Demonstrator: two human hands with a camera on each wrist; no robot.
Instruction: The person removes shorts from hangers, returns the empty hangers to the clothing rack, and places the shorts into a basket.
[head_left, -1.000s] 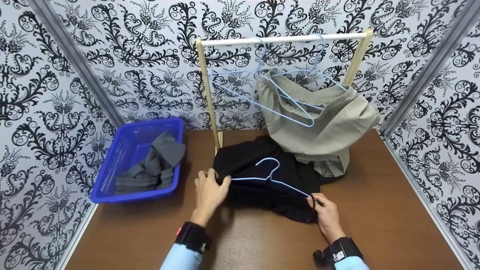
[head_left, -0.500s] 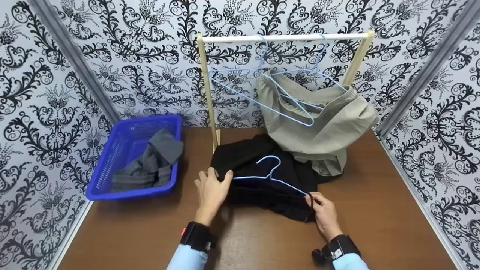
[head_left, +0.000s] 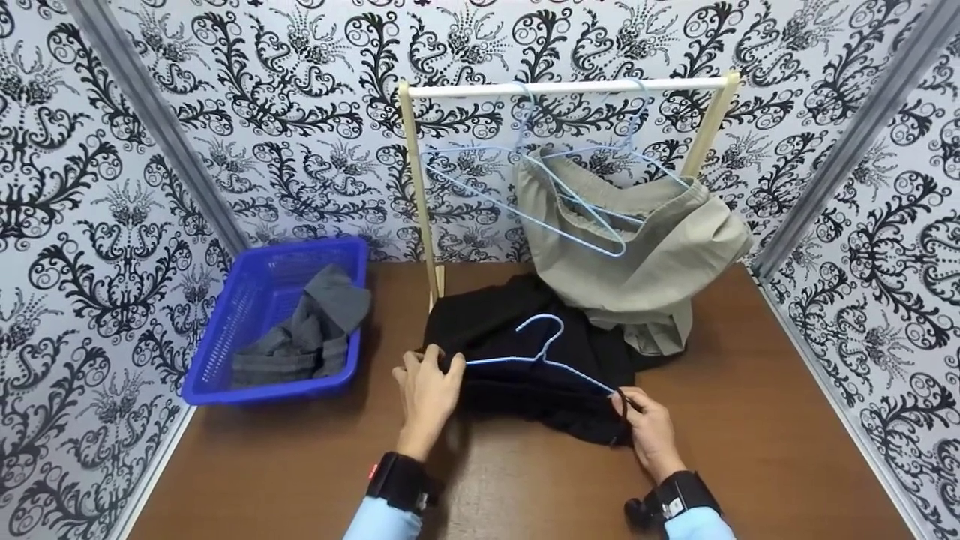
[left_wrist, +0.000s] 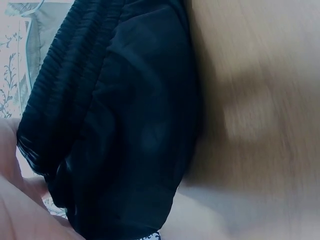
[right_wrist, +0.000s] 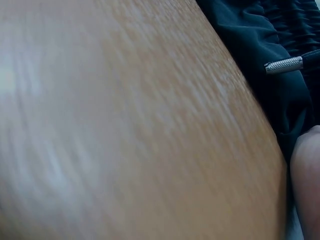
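both hands on a black garment and a blue hanger

nearest the camera, the left hand pinches the left edge of the black garment where the hanger's left end meets the cloth, its fingers curled over the gathered waistband. the right hand grips the garment's right edge, with the other end of the light blue hanger running right up to its fingers. the garment lies bunched on the brown surface, and the hanger lies across it with its hook pointing away from the person. the right wrist view shows a silver cord tip lying on the black cloth, just beside that hand.

to the left, well apart from the hands, a blue basket holds a grey garment. further back stands a wooden rack with 2 light blue hangers; one is bare, the other carries beige shorts whose lower edge rests over the black garment. patterned black and white walls close the space behind.
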